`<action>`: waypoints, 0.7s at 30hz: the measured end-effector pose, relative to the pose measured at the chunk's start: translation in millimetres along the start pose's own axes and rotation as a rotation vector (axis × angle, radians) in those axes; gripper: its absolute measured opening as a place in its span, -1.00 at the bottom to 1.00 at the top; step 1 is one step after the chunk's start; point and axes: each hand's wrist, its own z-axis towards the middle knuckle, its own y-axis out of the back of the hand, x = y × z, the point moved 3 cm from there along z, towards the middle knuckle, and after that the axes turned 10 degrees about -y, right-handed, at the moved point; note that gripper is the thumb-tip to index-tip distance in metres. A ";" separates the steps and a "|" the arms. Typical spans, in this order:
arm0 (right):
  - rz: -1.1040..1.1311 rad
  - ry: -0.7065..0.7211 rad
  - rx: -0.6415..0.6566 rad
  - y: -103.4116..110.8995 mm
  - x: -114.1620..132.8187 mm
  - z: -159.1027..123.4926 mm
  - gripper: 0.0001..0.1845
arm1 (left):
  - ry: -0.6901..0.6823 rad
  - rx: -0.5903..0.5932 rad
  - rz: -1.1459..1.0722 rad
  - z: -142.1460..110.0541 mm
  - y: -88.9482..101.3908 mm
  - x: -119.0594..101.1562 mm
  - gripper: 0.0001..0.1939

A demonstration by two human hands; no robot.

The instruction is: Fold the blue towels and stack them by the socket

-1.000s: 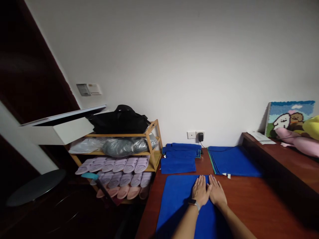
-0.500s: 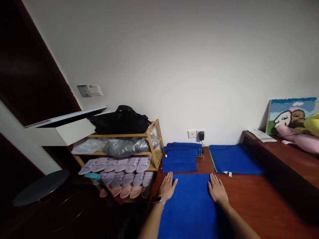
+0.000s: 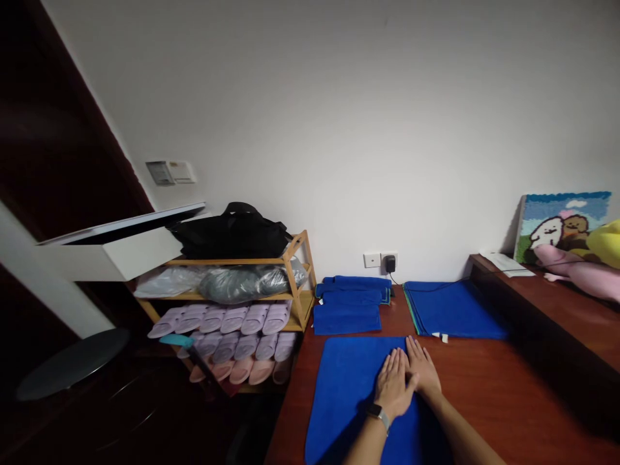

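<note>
Head view: left hand (image 3: 394, 385) and right hand (image 3: 422, 368) lie open and flat, side by side, holding nothing, on the blue towel (image 3: 346, 394) on the surface (image 3: 484, 394). Risk: pressure from sliding palms could rumple it or push it into the folded towels (image 3: 347, 321) just ahead

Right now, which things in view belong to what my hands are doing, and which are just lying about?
Belonging: left hand and right hand, both flat on the blue towel; probably also the stacked blue towels and the blue towel on the right.
Lying about: lilac slippers, pink slippers, black bag, wooden shoe rack, rug-hooked picture.
</note>
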 end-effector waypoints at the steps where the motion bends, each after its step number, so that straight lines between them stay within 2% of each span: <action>1: 0.004 -0.009 -0.004 0.7 0.2 -0.2 -0.27 | 0.026 0.003 0.003 -4.1 1.1 3.4 -0.25; 4: 0.020 -0.049 -0.006 3.9 2.6 -1.1 -0.25 | 0.124 0.016 0.030 -27.6 22.4 36.1 -0.20; 9: 0.049 -0.075 0.011 7.2 5.7 -2.1 -0.24 | 0.335 0.005 0.117 -92.0 73.9 118.9 -0.14; 12: 0.044 -0.084 0.014 6.0 4.5 -3.0 -0.24 | 0.416 -0.013 0.155 -125.9 88.3 153.6 -0.15; 15: 0.026 -0.095 0.023 4.7 3.7 -3.8 -0.24 | 0.392 -0.008 0.160 -139.4 89.4 164.2 -0.17; 21: 0.048 -0.104 0.100 17.9 6.3 -1.7 -0.23 | 0.405 -0.009 0.145 -134.8 91.5 154.5 -0.15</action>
